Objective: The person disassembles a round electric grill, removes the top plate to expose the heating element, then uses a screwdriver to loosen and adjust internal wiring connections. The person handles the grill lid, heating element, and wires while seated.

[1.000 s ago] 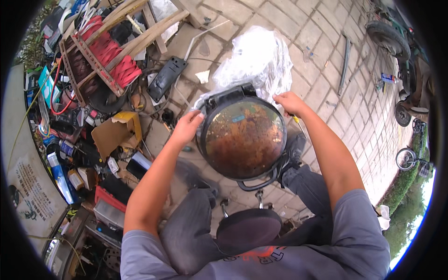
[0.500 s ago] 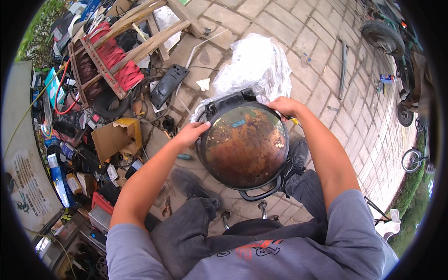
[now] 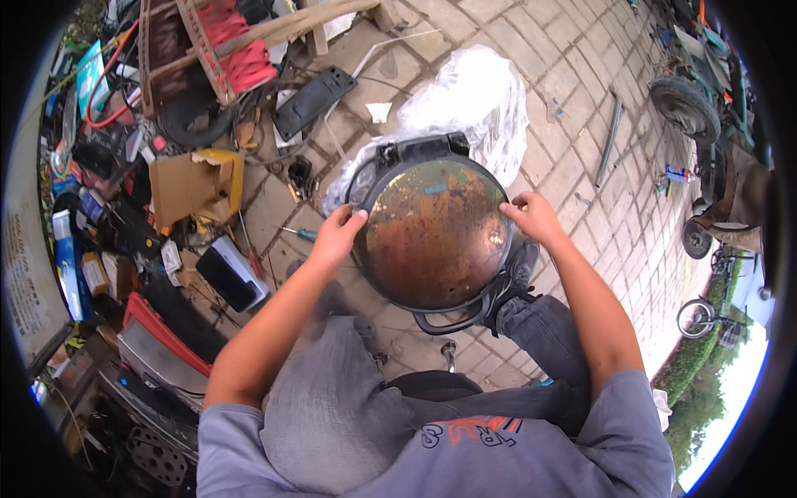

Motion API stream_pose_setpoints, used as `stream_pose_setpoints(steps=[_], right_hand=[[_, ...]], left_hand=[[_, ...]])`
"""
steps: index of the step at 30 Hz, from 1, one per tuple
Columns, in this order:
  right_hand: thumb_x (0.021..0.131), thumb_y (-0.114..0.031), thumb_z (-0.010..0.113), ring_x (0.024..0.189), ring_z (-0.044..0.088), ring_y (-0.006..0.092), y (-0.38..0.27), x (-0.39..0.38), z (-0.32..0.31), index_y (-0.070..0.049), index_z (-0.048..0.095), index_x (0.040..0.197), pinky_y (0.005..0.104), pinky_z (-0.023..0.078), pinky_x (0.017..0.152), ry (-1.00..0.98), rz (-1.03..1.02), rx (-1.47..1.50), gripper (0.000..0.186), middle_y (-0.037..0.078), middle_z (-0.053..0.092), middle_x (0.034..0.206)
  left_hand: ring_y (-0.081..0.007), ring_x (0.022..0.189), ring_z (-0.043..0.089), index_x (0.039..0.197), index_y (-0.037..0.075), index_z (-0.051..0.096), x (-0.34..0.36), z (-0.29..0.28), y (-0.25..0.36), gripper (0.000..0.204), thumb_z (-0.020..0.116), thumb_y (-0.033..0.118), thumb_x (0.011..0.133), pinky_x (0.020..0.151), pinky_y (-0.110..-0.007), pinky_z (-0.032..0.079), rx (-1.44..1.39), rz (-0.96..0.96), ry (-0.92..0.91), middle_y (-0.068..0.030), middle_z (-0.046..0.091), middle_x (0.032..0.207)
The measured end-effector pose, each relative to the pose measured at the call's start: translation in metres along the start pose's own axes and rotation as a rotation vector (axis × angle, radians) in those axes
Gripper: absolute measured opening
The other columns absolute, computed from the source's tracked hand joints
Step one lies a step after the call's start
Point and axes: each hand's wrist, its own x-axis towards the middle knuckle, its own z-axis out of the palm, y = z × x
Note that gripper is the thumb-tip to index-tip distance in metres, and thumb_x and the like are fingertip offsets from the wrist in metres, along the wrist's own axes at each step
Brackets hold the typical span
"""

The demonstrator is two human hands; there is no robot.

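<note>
A round electric griddle (image 3: 436, 236) stands before me between my legs, its metal face stained brown and flaking. It has a black rim, a black hinge block at the far edge and a loop handle (image 3: 452, 322) on my side. Fingers of my left hand (image 3: 336, 236) are closed on the left rim, thumb on top. Opposite, my right hand (image 3: 533, 217) grips the right rim with thumb and fingers. The undersides of both grips are hidden. A screwdriver (image 3: 305, 235) with a teal handle lies on the paving beside my left wrist.
Crumpled clear plastic (image 3: 469, 95) lies beyond the griddle. Scrap crowds the left: a torn cardboard box (image 3: 191, 187), a black plastic casing (image 3: 314, 101), a wooden frame with red straps (image 3: 224, 46). A metal tube (image 3: 610, 141) and wheeled vehicles stand or lie at right.
My right hand has slid along the rim from near the hinge toward me. The left hand stays on the left rim. My left knee has shifted and my view has turned slightly.
</note>
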Motion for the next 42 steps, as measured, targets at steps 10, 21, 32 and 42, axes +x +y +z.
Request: stream_pose_setpoints(steps=[10, 21, 32, 42], right_hand=[[0.08, -0.018, 0.066, 0.06, 0.068, 0.0226, -0.055, -0.178, 0.109, -0.008, 0.061, 0.091, 0.0372, 0.052, 0.049, -0.285, -0.66, -0.663, 0.016, 0.01, 0.057, 0.091], [0.081, -0.017, 0.063, 0.065, 0.068, 0.0228, -0.06, -0.198, 0.14, -0.011, 0.06, 0.083, 0.0379, 0.054, 0.054, -0.129, -0.664, -0.744, 0.007, 0.008, 0.058, 0.086], [0.076, -0.019, 0.071, 0.069, 0.069, 0.027, -0.123, -0.221, 0.037, -0.011, 0.058, 0.084, 0.0408, 0.055, 0.058, -0.226, -0.585, -0.635, 0.018, 0.006, 0.061, 0.079], [0.074, -0.001, 0.076, 0.075, 0.07, 0.0337, -0.227, -0.203, -0.14, -0.007, 0.065, 0.111, 0.0397, 0.056, 0.065, 0.021, -0.49, -0.56, 0.039, 0.014, 0.069, 0.1]], left_hand=[[-0.0151, 0.103, 0.054, 0.132, 0.007, 0.06, -0.017, 0.006, -0.041, 0.047, 0.062, 0.04, 0.1, 0.09, -0.032, 0.04, -0.381, -0.138, -0.009, -0.0032, 0.063, 0.116], [-0.0151, 0.094, 0.056, 0.122, -0.001, 0.064, -0.038, 0.006, -0.041, 0.043, 0.061, 0.037, 0.102, 0.082, -0.031, 0.046, -0.355, -0.093, 0.008, -0.0056, 0.065, 0.104], [-0.0323, 0.117, 0.066, 0.141, -0.003, 0.053, -0.055, -0.011, -0.053, 0.066, 0.057, 0.049, 0.102, 0.099, -0.039, 0.05, 0.126, 0.239, -0.045, -0.0252, 0.067, 0.127], [-0.0163, 0.105, 0.063, 0.13, -0.003, 0.06, -0.054, -0.032, -0.002, 0.043, 0.056, 0.034, 0.107, 0.097, -0.032, 0.05, -0.409, 0.456, -0.008, -0.0096, 0.069, 0.114]])
